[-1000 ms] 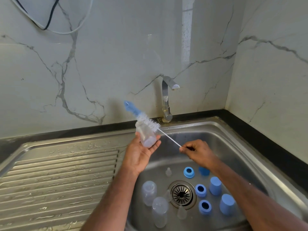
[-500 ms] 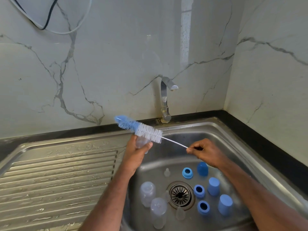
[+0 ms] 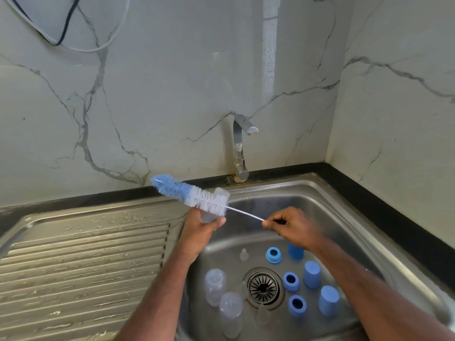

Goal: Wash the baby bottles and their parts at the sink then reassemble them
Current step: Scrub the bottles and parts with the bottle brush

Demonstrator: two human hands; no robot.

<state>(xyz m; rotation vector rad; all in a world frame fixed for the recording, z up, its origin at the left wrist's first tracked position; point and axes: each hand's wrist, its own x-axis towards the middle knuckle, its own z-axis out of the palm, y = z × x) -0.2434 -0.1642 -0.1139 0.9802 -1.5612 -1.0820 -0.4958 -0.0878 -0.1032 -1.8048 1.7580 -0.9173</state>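
Fingers: left hand (image 3: pixel 200 228) curled round a clear bottle (image 3: pixel 213 210), thumb across its front; right hand (image 3: pixel 291 225) pinching the thin white wire handle of a bottle brush (image 3: pixel 190 193) between thumb and forefinger tip, other fingers folded in.
Bottle: held above the left rear part of the sink (image 3: pixel 332 207), tilted, partly hidden behind the bristles.
Brush: lies across the bottle's front, blue tip pointing up-left, white bristles against the bottle, handle running down-right to the right hand.
Sink floor, left of drain (image 3: pixel 264 288): two clear bottles (image 3: pixel 214 286) lying close together.
Sink floor, right of drain: three blue rings (image 3: pixel 291 281) and three blue caps (image 3: pixel 328 301), set apart from one another.
Behind drain: one small clear teat (image 3: pixel 243 254).
Tap (image 3: pixel 240 148): no water seen at the spout.
Drainboard (image 3: pixel 81 262): wet, droplets on ridges.
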